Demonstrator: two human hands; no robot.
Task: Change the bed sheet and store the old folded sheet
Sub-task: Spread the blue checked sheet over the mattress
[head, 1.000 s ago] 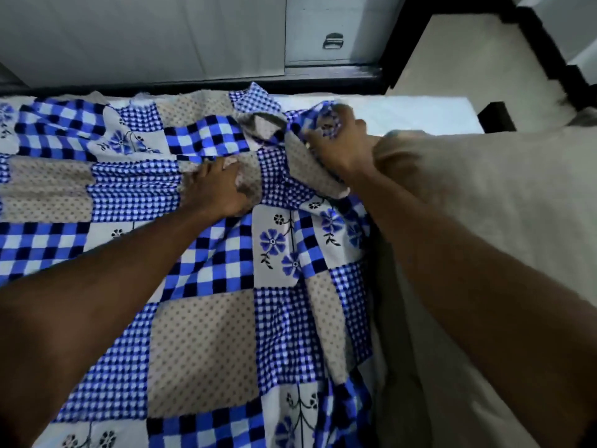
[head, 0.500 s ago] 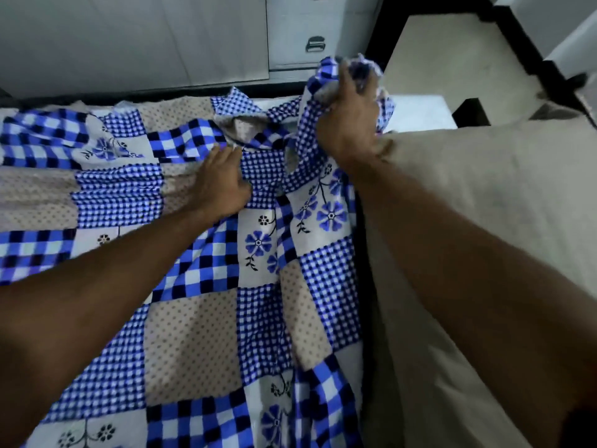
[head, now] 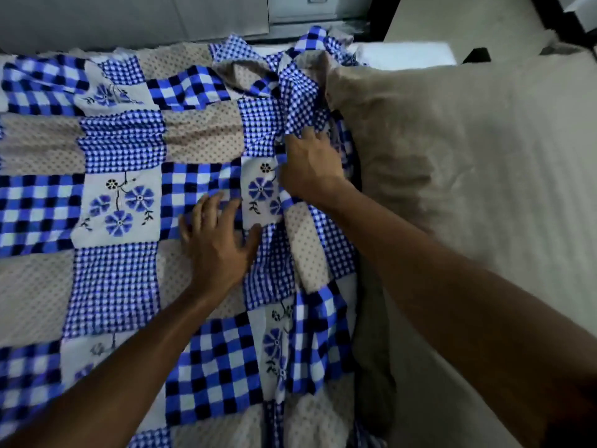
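1. A patchwork sheet (head: 122,140) lies spread over the bed and covers the left and middle of the view. Its squares are blue-and-black check, fine blue gingham, beige with small dots, and white with blue flowers.
2. The sheet's right edge runs along a large beige pillow (head: 468,163) and is rumpled there. At the far end a bunched heap of gingham and check touches the pillow's far left corner.
3. The left hand (head: 216,244) lies palm down on the sheet near the middle. Its fingers are straight and spread, pressing the cloth flat where a check square meets a beige one.
4. The right hand (head: 311,169) is just beyond and to the right of the left hand, apart from it, at the pillow's left edge. Its fingers are bent into a fold of the gingham, with the thumb against the cloth, so it grips the sheet.
5. Both bare forearms reach in from the near edge.
6. Past the bunched cloth, a strip of bare white mattress (head: 407,54) shows at the far right of the bed.
7. Farther off stands a grey drawer (head: 300,11) with a metal handle, and pale floor (head: 468,24) lies to its right.
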